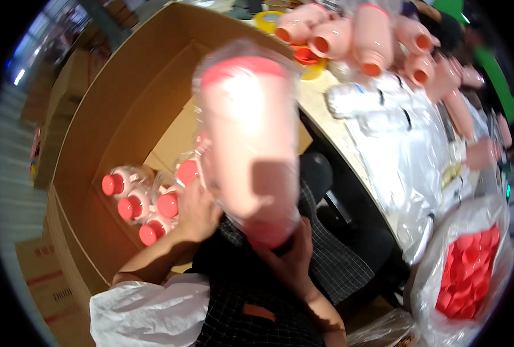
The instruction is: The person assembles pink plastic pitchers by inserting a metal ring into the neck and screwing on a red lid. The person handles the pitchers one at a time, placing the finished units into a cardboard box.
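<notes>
A large pink bottle [251,133] in clear plastic wrap is raised close in front of me, smeared by motion. A red-pink band crosses its upper end, and a darker red-pink part shows at its lower end. My right hand [294,257] is closed round that lower end. My left hand [199,214] is closed at the bottle's lower left side, its fingers partly hidden behind the bottle. Just left of it, several wrapped pink bottles with red caps [131,207] stand in a big open cardboard box [100,139].
On the table [332,130] at the right lie several uncapped pink bottles [372,37] and clear plastic bags [395,156]. A lined container of red caps [470,272] stands at lower right. Yellow tape rolls [268,21] lie at the far edge. Closed cartons [45,277] flank the box.
</notes>
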The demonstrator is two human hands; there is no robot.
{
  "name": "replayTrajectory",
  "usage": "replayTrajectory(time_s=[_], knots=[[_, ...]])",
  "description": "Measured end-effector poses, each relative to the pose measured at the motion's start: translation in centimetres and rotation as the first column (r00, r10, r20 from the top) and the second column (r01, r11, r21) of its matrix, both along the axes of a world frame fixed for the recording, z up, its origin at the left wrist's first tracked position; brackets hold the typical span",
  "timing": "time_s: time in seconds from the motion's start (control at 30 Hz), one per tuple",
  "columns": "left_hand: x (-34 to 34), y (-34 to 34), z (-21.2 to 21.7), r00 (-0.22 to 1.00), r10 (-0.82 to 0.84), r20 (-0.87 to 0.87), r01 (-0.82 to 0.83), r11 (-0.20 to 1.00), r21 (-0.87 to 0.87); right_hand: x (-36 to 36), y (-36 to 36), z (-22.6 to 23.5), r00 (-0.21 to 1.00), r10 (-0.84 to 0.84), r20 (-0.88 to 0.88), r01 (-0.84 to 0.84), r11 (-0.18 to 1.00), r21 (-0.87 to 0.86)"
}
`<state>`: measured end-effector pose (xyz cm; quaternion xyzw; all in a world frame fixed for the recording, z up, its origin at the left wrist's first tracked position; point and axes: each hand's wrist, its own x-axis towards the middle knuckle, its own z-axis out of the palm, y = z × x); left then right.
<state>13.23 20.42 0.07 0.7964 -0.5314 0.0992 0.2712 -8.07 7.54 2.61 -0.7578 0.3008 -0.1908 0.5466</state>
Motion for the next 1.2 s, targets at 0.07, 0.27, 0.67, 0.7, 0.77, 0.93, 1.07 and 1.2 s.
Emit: replayTrajectory(time_s=[0.07,0.27,0.67,0.7,0.77,0.93,1.07,1.2], knots=[[5.9,4.0,-1.9,0.968,0.2,-0.15,-0.209,0.977,-0.045,5.9,1.0,1.7,0.974,0.133,0.185,-0.128,0.991,-0.038],[19.8,17.8,-10.6,0.225,0.374,-0.9,-0.509,0.833,0.218,10.7,3.5,2.5,0.854,0.358,0.377,-0.368,0.929,-0.049],[13.9,14.4,-12.4,0.766,0.601,-0.23,-0.594,0.798,0.106,-2.0,-6.1,-6.6,0.967,-0.253,0.007,0.25,0.956,0.153],[13.4,11.1,-9.7,0.833,0.494,-0.249,-0.509,0.861,0.003,-2.8,-7.2,-7.3,0.937,-0.344,0.066,0.321,0.918,0.233],[11.0,1.9,-5.3,0.917,0.268,-0.294,-0.316,0.94,-0.129,-3.5,-8.6,-8.2,0.864,-0.494,0.093,0.442,0.835,0.328],[1.0,-28.6,-1.1,0.59,-0.496,-0.637,0.08,0.821,-0.565,-4.1,-9.0,-9.5,0.892,-0.444,0.09,0.403,0.868,0.289],[2.7,-47.7,1.2,0.034,-0.2,-0.979,-0.18,0.962,-0.203,-3.8,-8.3,-8.6,0.903,-0.422,0.078,0.387,0.878,0.282],[7.0,-51.0,0.4,-0.372,-0.048,-0.927,0.154,0.982,-0.113,-4.6,-9.5,-8.5,0.868,-0.469,0.163,0.414,0.865,0.284]])
